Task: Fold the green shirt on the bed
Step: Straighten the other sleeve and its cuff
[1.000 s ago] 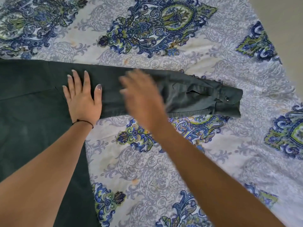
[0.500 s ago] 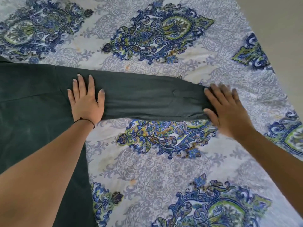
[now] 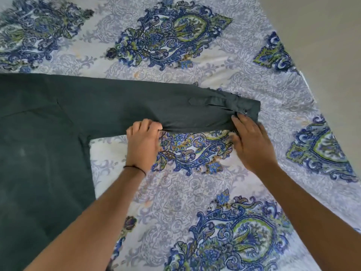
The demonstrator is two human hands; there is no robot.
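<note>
The green shirt (image 3: 39,153) lies flat on the bed (image 3: 195,202), body at 9 o'clock, its sleeve (image 3: 136,106) stretched toward 3. Your left hand (image 3: 143,142) has its fingers curled round the sleeve's lower edge. Your right hand (image 3: 252,141) has straight, closed-up fingers, tips on the cuff (image 3: 248,104). Lift both ends level, pull the sleeve taut, and carry it toward 9 o'clock, laying it down without creases.

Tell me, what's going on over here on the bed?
A person is folding a green shirt spread flat on a patterned bedsheet. The left hand pinches the lower edge of the outstretched sleeve about midway along it. The right hand touches the lower edge of the cuff; whether it grips is unclear. The sleeve lies straight out to the side, not yet folded over the body.
</note>
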